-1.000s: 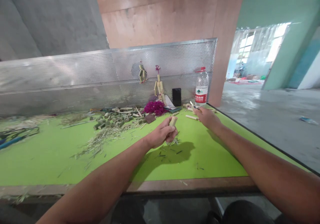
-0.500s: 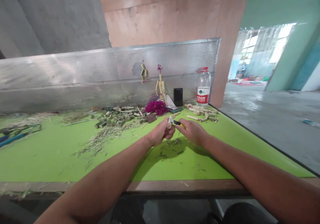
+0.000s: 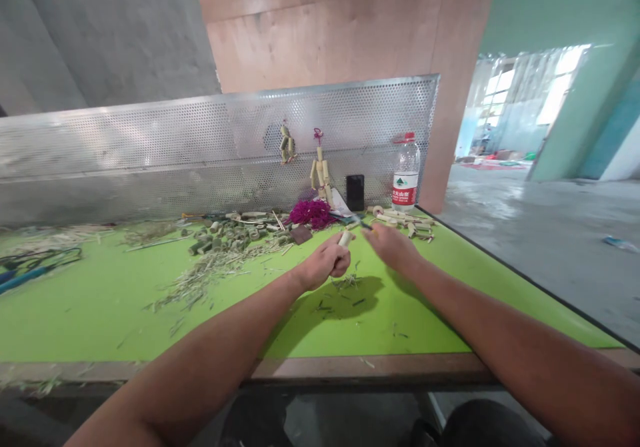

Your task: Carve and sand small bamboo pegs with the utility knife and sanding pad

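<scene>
Over the green table (image 3: 100,320), the left hand (image 3: 325,262) curls closed around a bamboo piece (image 3: 345,238). The right hand (image 3: 393,247) pinches a small knife (image 3: 358,221) in its fingertips.

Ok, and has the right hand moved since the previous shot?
Yes. The right hand has shifted up and rightward in the view, closer to the water bottle and away from the left hand.

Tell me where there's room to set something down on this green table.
The widest free patch of the green tabletop lies front left, between the shavings and the front edge, below the blue cable. A narrower one runs right of your right hand, below the pale bamboo pieces. Crowded: the back edge, around the cut bamboo sections.
</scene>
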{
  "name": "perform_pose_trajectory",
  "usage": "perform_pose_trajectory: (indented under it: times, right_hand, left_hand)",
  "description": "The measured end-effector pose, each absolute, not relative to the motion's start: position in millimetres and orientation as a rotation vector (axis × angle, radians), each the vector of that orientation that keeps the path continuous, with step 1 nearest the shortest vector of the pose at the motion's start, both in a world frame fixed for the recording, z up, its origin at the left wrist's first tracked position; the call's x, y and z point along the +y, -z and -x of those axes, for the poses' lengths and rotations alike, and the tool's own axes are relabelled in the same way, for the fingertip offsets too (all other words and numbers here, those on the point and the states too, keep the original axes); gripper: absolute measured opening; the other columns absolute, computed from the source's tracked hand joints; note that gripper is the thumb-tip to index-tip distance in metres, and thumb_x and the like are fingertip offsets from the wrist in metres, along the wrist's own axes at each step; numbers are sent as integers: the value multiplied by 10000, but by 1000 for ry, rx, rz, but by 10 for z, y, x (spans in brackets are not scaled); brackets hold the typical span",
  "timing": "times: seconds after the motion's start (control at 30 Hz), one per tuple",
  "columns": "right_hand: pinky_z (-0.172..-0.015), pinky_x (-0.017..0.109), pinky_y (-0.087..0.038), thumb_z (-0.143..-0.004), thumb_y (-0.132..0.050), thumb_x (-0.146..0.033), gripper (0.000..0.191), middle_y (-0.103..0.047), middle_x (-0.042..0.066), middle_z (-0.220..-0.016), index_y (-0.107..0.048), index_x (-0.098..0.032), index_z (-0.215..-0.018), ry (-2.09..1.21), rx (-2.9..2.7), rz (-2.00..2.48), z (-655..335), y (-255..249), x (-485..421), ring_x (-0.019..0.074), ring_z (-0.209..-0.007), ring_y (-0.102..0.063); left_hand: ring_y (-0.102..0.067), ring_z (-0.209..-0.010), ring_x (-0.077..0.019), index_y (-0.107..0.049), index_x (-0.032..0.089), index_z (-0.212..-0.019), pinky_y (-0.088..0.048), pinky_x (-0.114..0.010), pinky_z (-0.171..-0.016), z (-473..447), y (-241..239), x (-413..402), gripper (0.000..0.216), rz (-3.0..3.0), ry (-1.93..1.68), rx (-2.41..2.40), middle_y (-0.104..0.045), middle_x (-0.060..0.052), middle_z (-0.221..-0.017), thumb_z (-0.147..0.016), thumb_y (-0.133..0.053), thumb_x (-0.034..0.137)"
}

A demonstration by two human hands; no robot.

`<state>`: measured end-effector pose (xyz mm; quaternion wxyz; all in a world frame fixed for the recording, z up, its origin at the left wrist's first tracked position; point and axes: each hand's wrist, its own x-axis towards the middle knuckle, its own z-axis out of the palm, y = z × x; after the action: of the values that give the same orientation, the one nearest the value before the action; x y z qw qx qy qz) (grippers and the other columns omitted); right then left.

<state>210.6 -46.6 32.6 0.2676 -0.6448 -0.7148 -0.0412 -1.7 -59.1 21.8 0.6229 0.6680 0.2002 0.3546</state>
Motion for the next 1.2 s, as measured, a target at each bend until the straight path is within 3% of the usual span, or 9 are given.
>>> perform_pose_trajectory:
  times: [0.13,0.3,0.4,0.57,0.93,1.03,1.2]
  right_hand:
    - [-596,278,-304,-978,-294,-477,460,-677,157,-940,-612,-145,-967,103,-1762,1835,-2378,-398,-360,231,-772,-597]
    - [-552,258,-273,-964,-323,-555,455,-654,58,-766,-592,-189,-994,118,-1999,1560,-2073,-324,-555,187,-646,-557]
    - [-556,260,-253,-972,-349,-524,407,-644,49,-737,-584,-191,-960,197,-2141,1457,-1851,-262,-660,182,-651,-553]
    - [-555,268,-241,-988,-341,-491,388,-646,48,-718,-572,-182,-960,236,-2251,1419,-1800,-234,-701,177,-624,-543]
    - [-581,280,-271,-990,-311,-514,423,-692,92,-810,-575,-186,-1024,372,-2177,1552,-1818,-272,-684,218,-699,-609]
    - [-604,281,-304,-976,-321,-547,460,-691,104,-820,-594,-180,-1033,251,-2064,1611,-1906,-294,-561,221,-714,-609]
    - [-652,302,-356,-972,-310,-493,487,-680,178,-928,-632,-127,-973,62,-1708,1830,-2343,-364,-334,248,-794,-608]
  left_hand:
    - [-285,-438,-73,-395,202,-1205,-236,-185,-431,51,-259,-646,384,-1440,-784,405,-365,85,-577,-823,-437,205]
    - [-288,-445,-71,-414,203,-1133,-237,-175,-432,33,-250,-580,340,-1358,-820,455,-357,77,-593,-797,-460,209]
    - [-250,-429,-71,-417,214,-1070,-210,-167,-417,21,-244,-536,309,-1328,-851,456,-313,84,-569,-766,-472,199]
    - [-231,-407,-76,-419,228,-1146,-195,-163,-404,36,-254,-500,387,-1284,-870,457,-300,88,-543,-763,-477,216]
    - [-226,-399,-69,-389,213,-925,-197,-181,-399,-3,-192,-475,100,-1382,-849,426,-345,82,-531,-867,-441,275]
    - [-241,-403,-68,-414,206,-983,-205,-176,-404,-4,-205,-511,137,-1353,-872,419,-341,86,-542,-880,-440,292]
    - [-281,-399,-73,-434,193,-1241,-257,-178,-416,43,-260,-657,384,-1357,-786,377,-391,80,-549,-859,-449,237]
